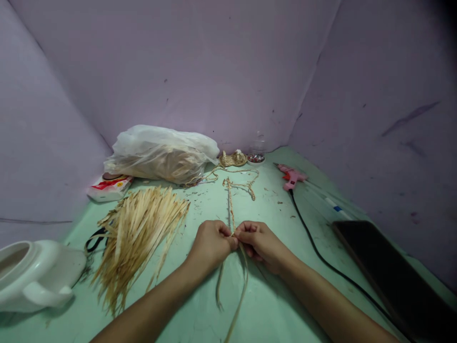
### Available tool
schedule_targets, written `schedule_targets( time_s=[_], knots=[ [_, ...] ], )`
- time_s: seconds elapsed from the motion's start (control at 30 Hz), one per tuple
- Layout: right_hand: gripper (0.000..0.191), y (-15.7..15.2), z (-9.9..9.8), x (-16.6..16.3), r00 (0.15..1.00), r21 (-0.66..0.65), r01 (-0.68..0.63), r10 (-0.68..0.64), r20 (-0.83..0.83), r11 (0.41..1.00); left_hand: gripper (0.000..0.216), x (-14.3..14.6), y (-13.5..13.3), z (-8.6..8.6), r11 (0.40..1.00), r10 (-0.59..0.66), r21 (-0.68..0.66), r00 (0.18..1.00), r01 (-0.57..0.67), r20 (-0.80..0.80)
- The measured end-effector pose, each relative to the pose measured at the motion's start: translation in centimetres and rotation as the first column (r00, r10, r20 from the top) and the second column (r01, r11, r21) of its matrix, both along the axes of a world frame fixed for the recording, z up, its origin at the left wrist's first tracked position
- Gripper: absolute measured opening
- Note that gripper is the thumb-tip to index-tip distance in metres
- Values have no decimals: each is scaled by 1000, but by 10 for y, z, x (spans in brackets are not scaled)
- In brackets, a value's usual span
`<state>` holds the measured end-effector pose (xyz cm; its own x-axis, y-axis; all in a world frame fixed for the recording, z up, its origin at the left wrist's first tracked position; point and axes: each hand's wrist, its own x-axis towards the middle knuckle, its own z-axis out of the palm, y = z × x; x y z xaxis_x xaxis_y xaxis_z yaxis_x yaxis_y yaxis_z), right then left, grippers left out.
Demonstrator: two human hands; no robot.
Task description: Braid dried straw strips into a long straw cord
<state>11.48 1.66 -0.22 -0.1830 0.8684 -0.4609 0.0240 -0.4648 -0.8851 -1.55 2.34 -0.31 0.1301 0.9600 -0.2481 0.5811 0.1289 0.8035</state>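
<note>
- Left hand (214,240), frame centre: fingers pinching braided cord (230,205).
- Right hand (263,242), just beside it: fingers pinching same cord.
- Dry strip bundle (139,233): left of frame, on worktop (193,314).

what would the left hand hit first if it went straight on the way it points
Likely the right hand, just past the braid the left hand pinches; whether the hands touch is unclear.

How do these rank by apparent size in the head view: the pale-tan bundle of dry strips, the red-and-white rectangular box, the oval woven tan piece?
Largest to smallest:
1. Bundle of dry strips
2. Rectangular box
3. Woven tan piece
</note>
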Motion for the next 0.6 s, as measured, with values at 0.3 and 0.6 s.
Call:
schedule_targets(
  time_s=[0.3, 0.6],
  knots=[
    [11, -1, -6, -2, 1000, 88, 9, -10, 7, 996, 12, -1, -1, 5, 995, -19, 99, 994, 29, -107],
    [12, -3, -9, -1, 1000, 105, 18, -17, -14, 994, 19, 0, -6, 10, 993, -10, 121, 999, 16, -49]
  ],
)
